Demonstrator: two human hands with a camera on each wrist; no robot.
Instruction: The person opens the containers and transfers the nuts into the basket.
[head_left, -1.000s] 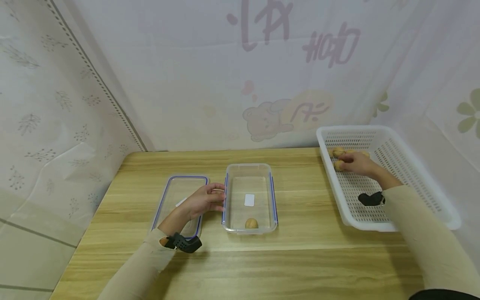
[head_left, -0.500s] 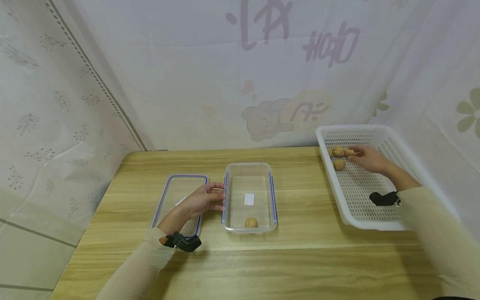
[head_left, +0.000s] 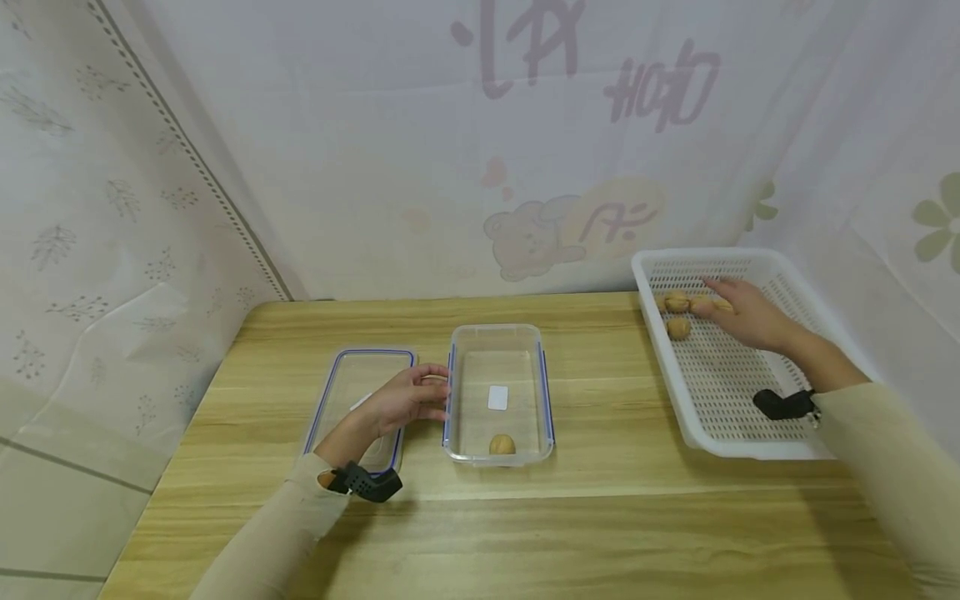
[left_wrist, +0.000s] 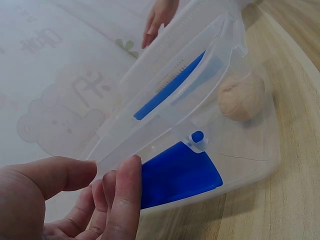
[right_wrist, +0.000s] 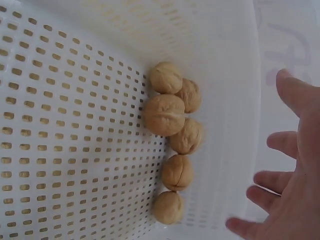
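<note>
My left hand (head_left: 405,402) touches the left side of a clear plastic food box (head_left: 498,354) with its fingers, beside a blue side latch (left_wrist: 180,175). Inside the box, one walnut (head_left: 502,444) lies near the front end. My right hand (head_left: 750,315) is spread over the white plastic basket (head_left: 678,400), with nothing held. Several walnuts (right_wrist: 165,115) sit together along one wall of the basket, below and beside that hand. In the right wrist view its fingers (right_wrist: 282,187) are apart from the walnuts.
A clear lid (head_left: 367,367) with a blue seal lies left of the box, partly under my left forearm. Everything stands on a wooden table (head_left: 480,542). A printed curtain (head_left: 375,167) hangs behind the table, with more curtain at both sides.
My right hand has drawn away from the walnuts toward the right, its fingers spreading. The walnuts have come into fuller view. My left hand stays at the box.
</note>
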